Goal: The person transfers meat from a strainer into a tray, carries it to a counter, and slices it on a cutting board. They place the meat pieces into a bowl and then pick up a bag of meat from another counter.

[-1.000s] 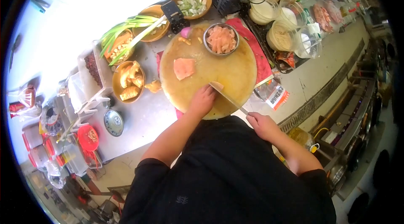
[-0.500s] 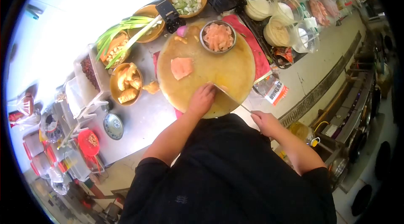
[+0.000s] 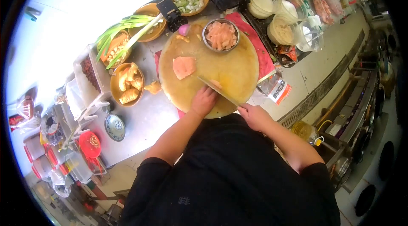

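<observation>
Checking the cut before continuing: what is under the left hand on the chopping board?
A small pinkish piece of meat shows just beyond the left hand, against the knife blade, on the round board. Whatever lies beneath the hand is covered.

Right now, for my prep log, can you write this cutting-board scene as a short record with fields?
Left hand: pressing a small meat piece onto the cutting board
Right hand: gripping the knife, blade across that piece beside the fingers
On board: pink meat slab; metal bowl of meat slices
Left of board: brown bowl of yellow pieces; green onions
</observation>
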A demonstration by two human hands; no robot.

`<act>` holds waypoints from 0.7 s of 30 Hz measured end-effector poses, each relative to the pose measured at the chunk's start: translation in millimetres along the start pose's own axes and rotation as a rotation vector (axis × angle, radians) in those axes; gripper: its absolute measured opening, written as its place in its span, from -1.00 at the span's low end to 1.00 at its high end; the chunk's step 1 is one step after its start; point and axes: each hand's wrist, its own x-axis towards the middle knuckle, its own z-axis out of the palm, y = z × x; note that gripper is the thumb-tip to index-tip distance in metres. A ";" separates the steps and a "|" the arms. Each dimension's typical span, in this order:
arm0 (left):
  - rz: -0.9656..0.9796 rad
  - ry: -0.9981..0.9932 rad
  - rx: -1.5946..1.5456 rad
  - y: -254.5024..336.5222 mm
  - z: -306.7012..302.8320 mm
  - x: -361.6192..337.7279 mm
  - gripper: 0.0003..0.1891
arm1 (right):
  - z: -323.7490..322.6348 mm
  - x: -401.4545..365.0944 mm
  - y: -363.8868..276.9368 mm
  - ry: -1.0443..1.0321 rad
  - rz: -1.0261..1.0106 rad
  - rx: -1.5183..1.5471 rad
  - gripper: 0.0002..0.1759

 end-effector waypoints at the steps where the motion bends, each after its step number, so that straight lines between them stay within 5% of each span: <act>1: -0.030 -0.021 -0.031 -1.8 4.4 -2.7 -0.61 | -2.0 1.0 -1.8 0.001 -0.001 0.001 -0.46; 10: -0.095 0.042 -0.115 -3.7 10.1 -16.1 -0.63 | -5.0 -40.6 44.2 -0.010 0.128 0.233 -0.49; 12: -0.143 0.034 -0.140 -3.2 7.7 -15.9 -0.66 | -4.8 -45.5 35.5 0.068 -0.007 0.127 -0.51; 15: -0.059 0.147 -0.118 -4.3 6.8 -14.2 -0.67 | -4.9 -52.0 18.5 0.086 -0.034 0.126 -0.51; 21: -0.089 0.053 -0.008 -2.2 7.5 -16.5 -0.61 | -3.9 -44.5 22.2 0.101 -0.043 0.072 -0.52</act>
